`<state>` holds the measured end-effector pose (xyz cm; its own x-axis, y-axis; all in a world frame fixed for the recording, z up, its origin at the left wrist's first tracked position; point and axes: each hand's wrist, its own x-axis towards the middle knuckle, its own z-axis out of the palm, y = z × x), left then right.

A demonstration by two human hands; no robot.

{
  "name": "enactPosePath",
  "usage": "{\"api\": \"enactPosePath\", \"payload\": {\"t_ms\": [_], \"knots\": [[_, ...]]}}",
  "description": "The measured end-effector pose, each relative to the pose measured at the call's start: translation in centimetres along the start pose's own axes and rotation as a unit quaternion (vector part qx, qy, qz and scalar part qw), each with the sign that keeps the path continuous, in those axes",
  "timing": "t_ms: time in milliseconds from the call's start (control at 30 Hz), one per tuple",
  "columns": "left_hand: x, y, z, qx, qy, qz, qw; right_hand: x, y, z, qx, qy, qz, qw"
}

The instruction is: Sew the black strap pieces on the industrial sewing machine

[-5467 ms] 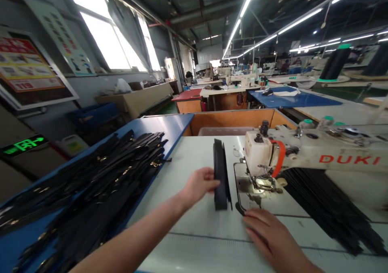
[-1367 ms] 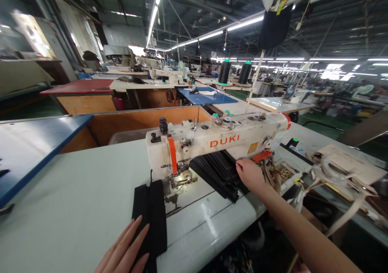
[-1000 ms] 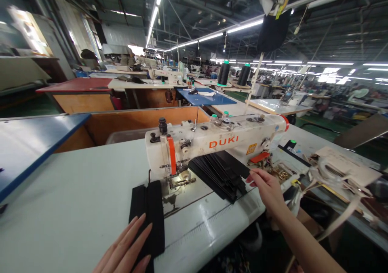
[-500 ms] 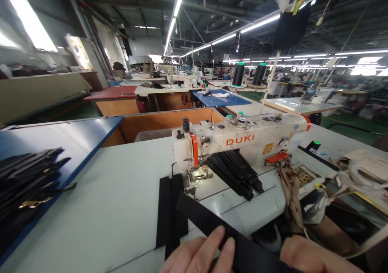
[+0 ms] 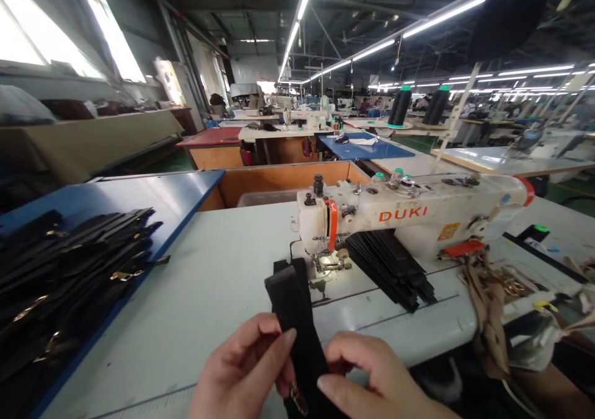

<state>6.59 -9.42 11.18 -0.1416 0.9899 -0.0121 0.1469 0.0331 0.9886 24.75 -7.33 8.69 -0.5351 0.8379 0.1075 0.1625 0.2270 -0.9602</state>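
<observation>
A black strap (image 5: 300, 313) runs up the front of the table between my two hands. My left hand (image 5: 246, 369) pinches its left edge between thumb and fingers. On the opposite edge, my right hand (image 5: 372, 375) grips the same strap with thumb and bent fingers. Just below the left fingertips hangs a small gold metal clasp (image 5: 298, 400). The strap's far end lies over another black strip (image 5: 302, 270), left of the needle area. Beyond the hands stands a white sewing machine (image 5: 362, 214), with a fanned stack of black strips (image 5: 390, 264) under its arm.
On the left, a blue-edged table (image 5: 186, 189) bears a pile of black straps (image 5: 93, 251) with gold clasps. Tan strips (image 5: 486, 320) hang at the right beside a small tray of gold fittings (image 5: 514, 287). Black thread cones (image 5: 400, 107) stand behind the machine.
The camera view has shifted left. My left hand has gone from lying on the strap to pinching its edge, and my right hand has come in beside it. The gold clasp now shows.
</observation>
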Motion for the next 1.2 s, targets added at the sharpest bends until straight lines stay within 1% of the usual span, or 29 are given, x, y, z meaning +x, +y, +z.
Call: {"api": "enactPosePath", "payload": {"t_ms": [33,67,100,133,200,267,300,333,367,433,467,500,533,567,633,667,700,733,767,800,833,867,933,1067,1133,1200], "knots": [[0.9,-0.8,-0.3,-0.015,-0.012,-0.032,0.999,0.5,1.1,0.8,0.018,-0.024,0.043,0.999],[1.7,-1.6,-0.6,-0.023,-0.024,-0.054,0.998,0.8,2.0,1.6,0.045,-0.025,0.079,0.996],[2.4,-2.3,-0.8,-0.023,-0.037,-0.066,0.997,1.1,2.8,2.3,0.081,-0.025,0.118,0.989],[3.0,-3.1,-1.1,-0.014,-0.040,-0.065,0.997,1.4,3.4,2.8,0.113,-0.024,0.152,0.982],[3.9,-4.4,-1.7,0.036,-0.026,-0.028,0.999,2.0,4.3,3.4,0.159,-0.025,0.196,0.967],[4.3,-5.4,-2.3,0.137,0.006,0.051,0.989,2.7,4.8,3.4,0.172,-0.032,0.206,0.963],[4.5,-5.9,-2.6,0.203,0.019,0.105,0.973,3.0,5.0,3.4,0.174,-0.035,0.205,0.963],[4.6,-6.3,-2.8,0.275,0.025,0.165,0.947,3.4,5.1,3.3,0.176,-0.038,0.202,0.963],[4.8,-6.7,-2.9,0.345,0.022,0.226,0.911,3.9,5.3,3.2,0.173,-0.042,0.196,0.964],[5.3,-7.4,-3.0,0.450,-0.014,0.330,0.830,4.7,5.4,3.2,0.158,-0.051,0.180,0.969],[5.6,-7.6,-3.1,0.481,-0.041,0.363,0.797,5.1,5.4,3.2,0.147,-0.055,0.171,0.973],[6.1,-7.8,-3.1,0.499,-0.065,0.384,0.775,5.4,5.4,3.2,0.136,-0.058,0.162,0.976],[6.6,-7.9,-3.1,0.507,-0.082,0.395,0.761,5.7,5.3,3.1,0.125,-0.057,0.153,0.979],[7.2,-8.0,-3.1,0.511,-0.090,0.400,0.755,6.0,5.2,2.9,0.116,-0.052,0.144,0.981],[8.5,-8.0,-3.1,0.514,-0.092,0.401,0.752,6.4,5.0,2.4,0.093,-0.025,0.122,0.988],[9.1,-8.0,-3.1,0.514,-0.090,0.401,0.753,6.4,4.9,2.0,0.056,-0.005,0.094,0.994],[9.7,-8.1,-3.0,0.514,-0.087,0.400,0.754,6.5,5.0,1.6,-0.002,0.010,0.056,0.998],[10.3,-8.2,-2.9,0.515,-0.087,0.397,0.755,6.4,5.1,1.2,-0.078,0.012,0.011,0.997],[10.7,-8.4,-2.7,0.516,-0.087,0.394,0.756,6.3,5.3,0.9,-0.159,-0.001,-0.035,0.987],[11.1,-8.6,-2.5,0.517,-0.088,0.390,0.757,6.3,5.5,0.7,-0.236,-0.028,-0.074,0.969],[11.3,-8.9,-2.3,0.519,-0.091,0.386,0.757,6.2,5.7,0.5,-0.295,-0.060,-0.101,0.948],[11.4,-9.2,-2.1,0.522,-0.097,0.382,0.757,6.1,5.9,0.4,-0.331,-0.090,-0.112,0.932],[11.5,-9.9,-1.7,0.527,-0.109,0.373,0.756,6.0,6.3,0.4,-0.369,-0.122,-0.120,0.914],[11.2,-10.6,-1.5,0.531,-0.123,0.359,0.757,6.2,6.6,0.5,-0.417,-0.129,-0.151,0.887],[11.2,-10.6,-1.5,0.531,-0.125,0.353,0.760,6.3,6.7,0.6,-0.454,-0.131,-0.181,0.862],[11.2,-10.6,-1.5,0.531,-0.124,0.348,0.763,6.4,6.9,0.8,-0.496,-0.129,-0.216,0.831]]}}
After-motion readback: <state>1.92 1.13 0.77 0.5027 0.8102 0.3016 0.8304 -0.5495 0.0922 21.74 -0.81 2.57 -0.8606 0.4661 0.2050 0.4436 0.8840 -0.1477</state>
